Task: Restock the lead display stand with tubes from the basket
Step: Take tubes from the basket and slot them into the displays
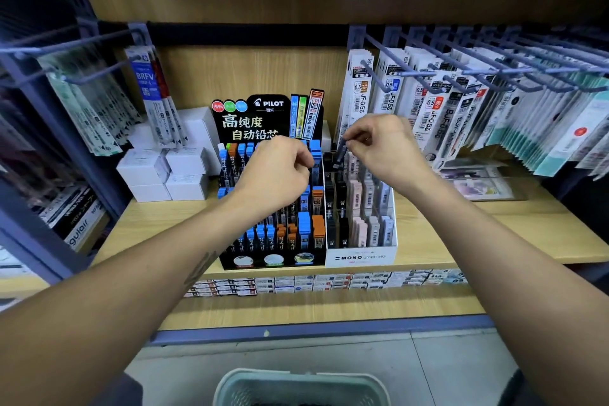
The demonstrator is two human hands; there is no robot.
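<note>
Dark lead tube (340, 155) pinched at its top by right hand (384, 145), hanging upright just above far row of white display stand (361, 259). Left hand (280, 171) curled over far rows of black display stand (273, 260); whether holding a tube, cannot tell, fingers hidden behind knuckles. Both stands side by side on wooden shelf (494, 241), white one to the right. Green basket (303, 386) near, on the floor below. For clean insertion: keep tube vertical, align with an open slot among the dark tubes, lower straight, release only once seated. Avoid tilting against neighbouring tubes; likely to topple the row. Hanging refill packs (428, 102) just right of the hand; keep wrist clear.
</note>
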